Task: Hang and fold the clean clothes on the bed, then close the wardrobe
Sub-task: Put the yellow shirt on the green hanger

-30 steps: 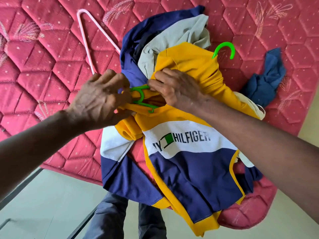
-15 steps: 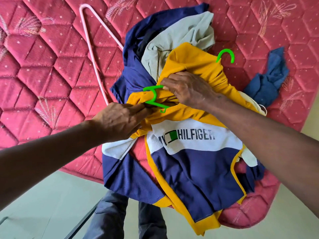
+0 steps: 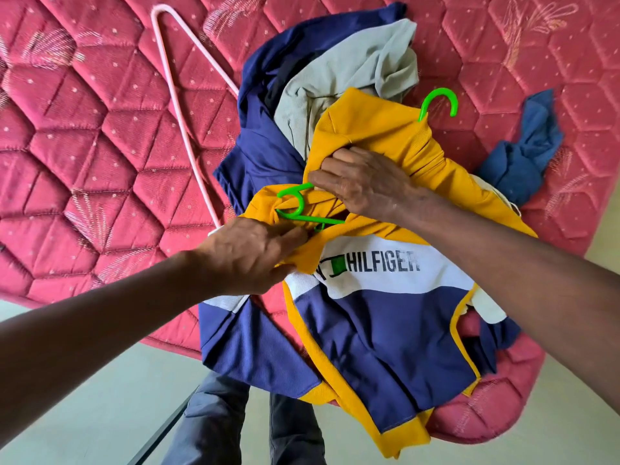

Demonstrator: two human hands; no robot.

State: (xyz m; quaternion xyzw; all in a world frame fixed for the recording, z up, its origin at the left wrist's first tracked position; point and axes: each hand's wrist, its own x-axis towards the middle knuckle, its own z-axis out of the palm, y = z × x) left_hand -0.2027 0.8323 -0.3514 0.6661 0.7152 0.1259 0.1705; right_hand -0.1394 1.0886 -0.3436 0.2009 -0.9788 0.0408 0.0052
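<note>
Left hand (image 3: 248, 253): grip pinches shirt (image 3: 385, 330) below green hanger (image 3: 312, 219).
Right hand (image 3: 365, 186): grip clutches shirt collar (yellow cloth) beside green hanger.
Pink hanger (image 3: 188, 105): left of green hanger.

Open bed (image 3: 73, 182) shows on the left, crossed only by a pink hanger (image 3: 176, 85). The pile of clothes (image 3: 335, 78) blocks the middle. A green hook (image 3: 439, 102) pokes into the gap beside the blue cloth (image 3: 523, 152) on the right.

Red mattress (image 3: 84, 146) bears piled clothes (image 3: 268, 156), pink hanger (image 3: 194, 152), blue cloth (image 3: 523, 152).
</note>
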